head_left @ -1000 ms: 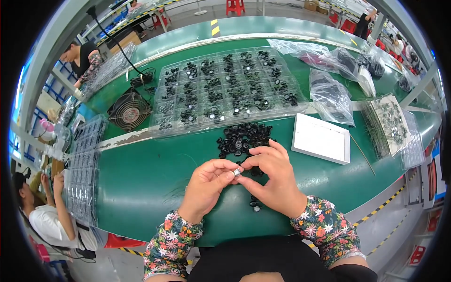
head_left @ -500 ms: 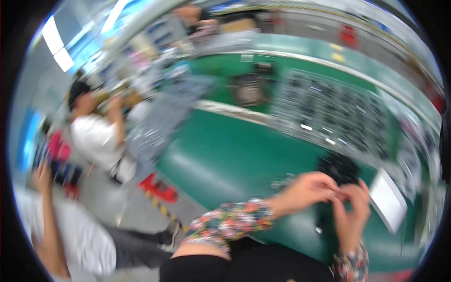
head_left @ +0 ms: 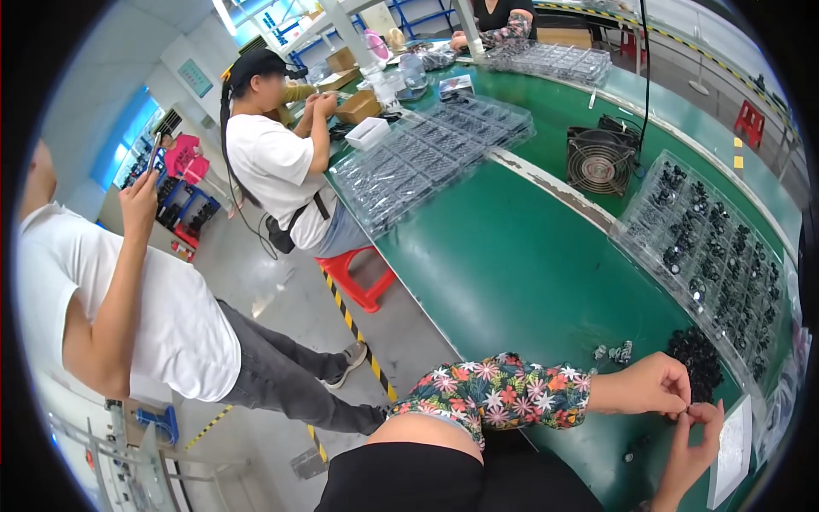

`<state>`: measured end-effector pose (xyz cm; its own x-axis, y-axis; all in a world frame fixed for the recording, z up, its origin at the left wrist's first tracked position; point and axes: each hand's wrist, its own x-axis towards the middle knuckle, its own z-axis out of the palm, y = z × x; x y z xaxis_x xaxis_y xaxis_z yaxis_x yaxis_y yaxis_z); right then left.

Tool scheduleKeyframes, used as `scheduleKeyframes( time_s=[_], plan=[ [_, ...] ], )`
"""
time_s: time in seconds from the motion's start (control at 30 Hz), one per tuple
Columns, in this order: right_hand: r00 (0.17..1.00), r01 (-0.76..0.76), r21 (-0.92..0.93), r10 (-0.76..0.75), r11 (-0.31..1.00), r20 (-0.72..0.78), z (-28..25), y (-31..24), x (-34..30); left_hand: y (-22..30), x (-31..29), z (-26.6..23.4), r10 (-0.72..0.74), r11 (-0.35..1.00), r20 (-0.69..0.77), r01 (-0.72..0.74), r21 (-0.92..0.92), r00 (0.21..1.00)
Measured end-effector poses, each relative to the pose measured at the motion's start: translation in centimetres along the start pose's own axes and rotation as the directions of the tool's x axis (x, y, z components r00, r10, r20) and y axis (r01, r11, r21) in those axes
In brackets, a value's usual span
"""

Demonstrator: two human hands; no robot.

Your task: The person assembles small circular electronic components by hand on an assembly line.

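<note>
Two hands [head_left: 646,386] [head_left: 693,445] meet beside one black-parts pile [head_left: 695,358] and one white box [head_left: 732,448].

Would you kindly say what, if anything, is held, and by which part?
The left hand and right hand seem to pinch a tiny dark piece; where exactly is unclear.
</note>
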<state>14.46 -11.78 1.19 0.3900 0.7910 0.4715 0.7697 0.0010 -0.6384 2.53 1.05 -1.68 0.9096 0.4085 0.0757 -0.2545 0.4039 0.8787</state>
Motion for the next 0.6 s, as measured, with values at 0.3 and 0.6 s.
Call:
scheduleKeyframes(
  time_s=[0.3, 0.6],
  plan=[
    [0.998, -0.064, 0.041, 0.063, 0.997, 0.029, -0.1, 0.02, -0.22, 0.61, -0.28, 0.39, -0.005, 0.999, -0.01, 0.004, -0.034, 1.0],
    [0.978, -0.183, 0.161, 0.163, 0.97, 0.128, -0.6, 0.26, 0.05, 0.86, -0.42, 0.47, -0.005, 1.0, -0.001, 0.005, -0.028, 1.0]
  ],
)
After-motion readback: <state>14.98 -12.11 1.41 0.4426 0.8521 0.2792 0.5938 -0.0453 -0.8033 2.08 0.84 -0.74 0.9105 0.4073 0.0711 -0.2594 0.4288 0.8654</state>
